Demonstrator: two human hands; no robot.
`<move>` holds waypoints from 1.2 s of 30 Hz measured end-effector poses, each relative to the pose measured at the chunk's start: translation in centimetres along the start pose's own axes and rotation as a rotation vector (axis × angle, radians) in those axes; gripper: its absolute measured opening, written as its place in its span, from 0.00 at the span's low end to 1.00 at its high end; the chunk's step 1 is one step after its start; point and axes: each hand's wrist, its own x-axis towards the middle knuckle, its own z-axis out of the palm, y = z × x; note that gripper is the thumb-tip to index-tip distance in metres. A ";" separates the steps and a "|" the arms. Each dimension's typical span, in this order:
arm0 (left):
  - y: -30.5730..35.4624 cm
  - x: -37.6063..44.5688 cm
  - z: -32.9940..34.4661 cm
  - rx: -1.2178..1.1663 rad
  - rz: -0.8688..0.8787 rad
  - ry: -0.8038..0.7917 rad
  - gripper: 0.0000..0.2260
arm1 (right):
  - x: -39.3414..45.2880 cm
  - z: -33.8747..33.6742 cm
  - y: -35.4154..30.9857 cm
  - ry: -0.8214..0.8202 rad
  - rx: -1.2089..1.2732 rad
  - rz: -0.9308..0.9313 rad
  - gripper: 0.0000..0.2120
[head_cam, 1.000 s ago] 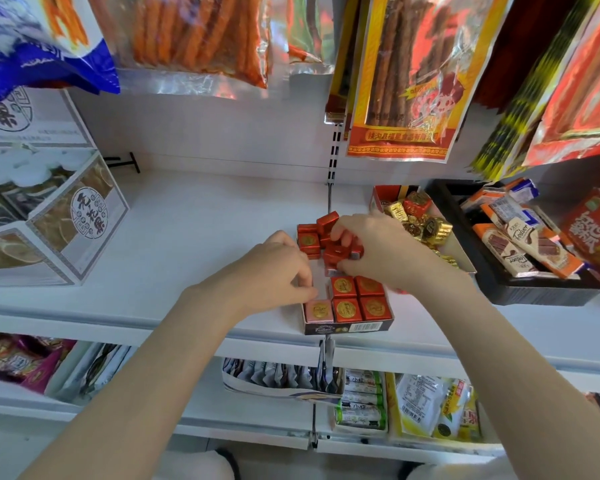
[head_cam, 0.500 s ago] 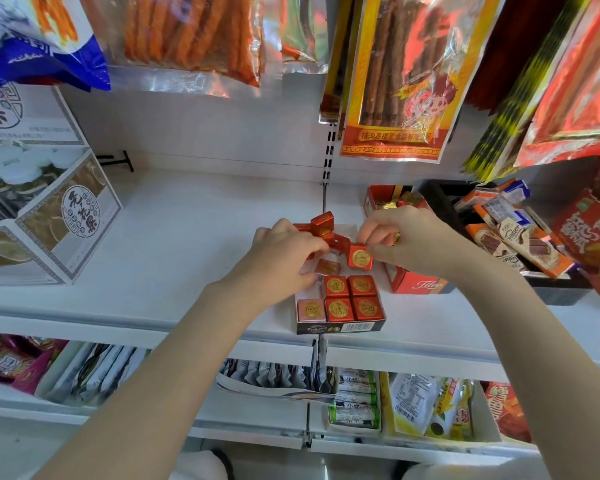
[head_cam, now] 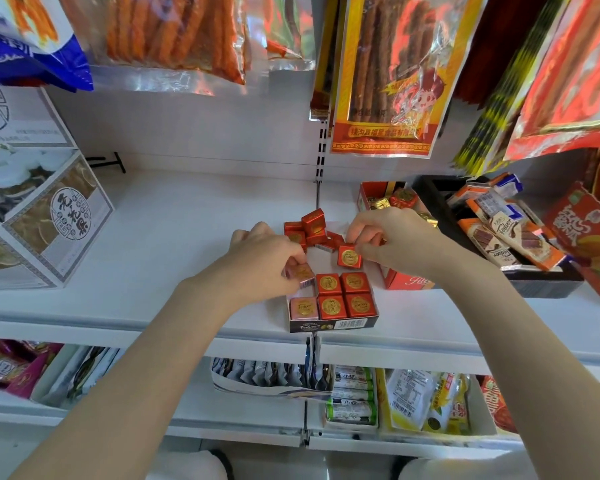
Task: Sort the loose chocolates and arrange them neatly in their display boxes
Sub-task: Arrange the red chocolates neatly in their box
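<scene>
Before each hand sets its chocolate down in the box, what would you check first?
1. Left hand holds the pink chocolate: ok.
2. Right hand pinches the red chocolate: ok.
3. Space behind the five placed chocolates in the display box: ok.
4. Pink lands behind the placed pink one: not ok yet.
5. Gold label up: ok on the red; cannot tell on the pink.

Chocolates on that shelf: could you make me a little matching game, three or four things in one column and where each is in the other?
Things:
1. pink chocolate
2. red chocolate
3. loose red pile
4. gold-wrapped chocolates

Places:
A. in the red box behind the right hand
B. pinched by the right hand
C. held by the left hand
D. at the back of the dark display box

Pairs: 1-C, 2-B, 3-D, 4-A
</scene>
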 end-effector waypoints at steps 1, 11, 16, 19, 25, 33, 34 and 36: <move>-0.1 -0.1 -0.1 -0.012 -0.007 0.001 0.14 | 0.0 0.0 0.0 0.000 -0.004 0.001 0.08; 0.7 0.3 0.5 -0.016 -0.012 0.043 0.12 | -0.3 0.0 -0.1 0.012 -0.007 0.005 0.09; 0.7 0.0 -0.3 -0.050 -0.002 -0.064 0.14 | -0.4 -0.1 -0.2 0.004 0.005 0.001 0.09; 0.2 -0.2 -1.1 -0.122 -0.006 -0.165 0.19 | -0.3 -0.2 -0.2 0.001 -0.003 -0.001 0.08; -0.3 -0.1 -0.6 -0.189 0.004 -0.160 0.14 | -0.2 -0.1 -0.1 -0.002 -0.004 0.003 0.08; -0.7 -0.2 -0.8 -0.295 0.042 -0.188 0.06 | -0.2 -0.2 -0.2 -0.008 -0.015 0.003 0.09; -0.6 -0.3 -0.9 -0.314 0.039 -0.205 0.06 | -0.2 -0.2 -0.2 -0.008 -0.015 0.000 0.09; -0.5 -0.3 -0.9 -0.344 0.035 -0.264 0.08 | -0.3 -0.3 -0.2 -0.004 -0.008 -0.002 0.09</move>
